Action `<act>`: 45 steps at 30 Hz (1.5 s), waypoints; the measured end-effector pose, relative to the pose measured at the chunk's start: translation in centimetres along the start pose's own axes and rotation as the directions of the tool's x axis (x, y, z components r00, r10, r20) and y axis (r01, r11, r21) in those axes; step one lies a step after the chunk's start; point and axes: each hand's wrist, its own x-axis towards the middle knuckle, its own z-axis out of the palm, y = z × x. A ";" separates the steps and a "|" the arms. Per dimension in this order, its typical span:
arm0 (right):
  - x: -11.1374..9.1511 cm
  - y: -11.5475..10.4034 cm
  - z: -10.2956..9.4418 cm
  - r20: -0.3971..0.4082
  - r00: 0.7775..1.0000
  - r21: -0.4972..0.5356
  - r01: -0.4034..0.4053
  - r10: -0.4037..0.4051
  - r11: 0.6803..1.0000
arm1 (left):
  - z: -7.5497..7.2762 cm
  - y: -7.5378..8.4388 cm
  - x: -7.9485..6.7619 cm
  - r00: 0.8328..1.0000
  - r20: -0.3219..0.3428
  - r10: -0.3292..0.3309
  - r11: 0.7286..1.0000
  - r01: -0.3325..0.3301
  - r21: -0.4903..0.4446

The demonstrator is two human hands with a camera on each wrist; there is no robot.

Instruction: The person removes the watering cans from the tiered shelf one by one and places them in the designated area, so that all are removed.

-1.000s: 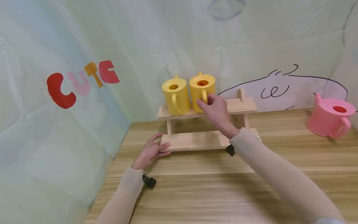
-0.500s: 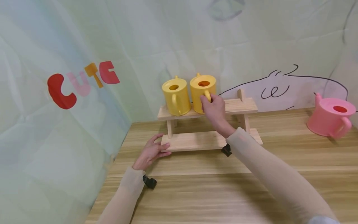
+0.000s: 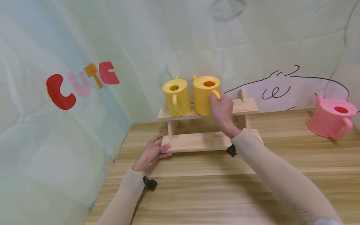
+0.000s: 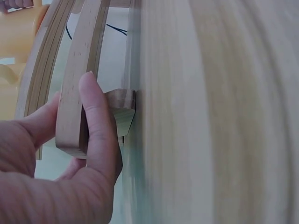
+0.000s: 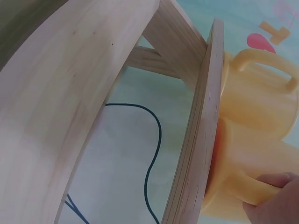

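A two-tier wooden shelf stands on the table against the backdrop. My left hand grips the left end of its lower board; in the left wrist view the fingers lie around the board's end. On the upper board are two upright yellow watering cans. My right hand holds the handle of the right-hand watering can, whose spout points back and left. Beside it stands the left watering can, its handle facing me. In the right wrist view, the fingers wrap the handle.
A pink watering can sits on the wooden table at the far right. Behind the shelf hangs a pale fabric backdrop with coloured letters at the left. A small upright peg rises near the upper board's right end.
The right-hand yellow watering can has turned, its handle swinging right and its spout left. My right hand has closed around the handle and shifted slightly right. The left hand has stayed put.
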 end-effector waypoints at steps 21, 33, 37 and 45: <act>0.0 0.4 -7.3 -0.096 0.995 0.042 0.006 -0.002 0.999 | 0.2 -0.1 0.2 0.999 0.032 0.017 1.000 -0.017 -0.001; 0.5 2.0 -13.4 -0.201 0.978 0.061 -0.042 0.053 0.997 | 0.0 -0.1 0.2 1.000 0.023 0.002 1.000 -0.001 -0.008; 0.8 2.7 -15.1 -0.230 0.971 0.054 -0.052 0.064 0.997 | 0.0 0.0 0.3 1.000 0.014 -0.005 1.000 0.005 -0.013; 1.2 4.4 -18.3 -0.309 0.940 0.073 -0.126 0.142 0.989 | 0.0 0.0 0.3 1.000 0.008 -0.008 1.000 0.009 -0.010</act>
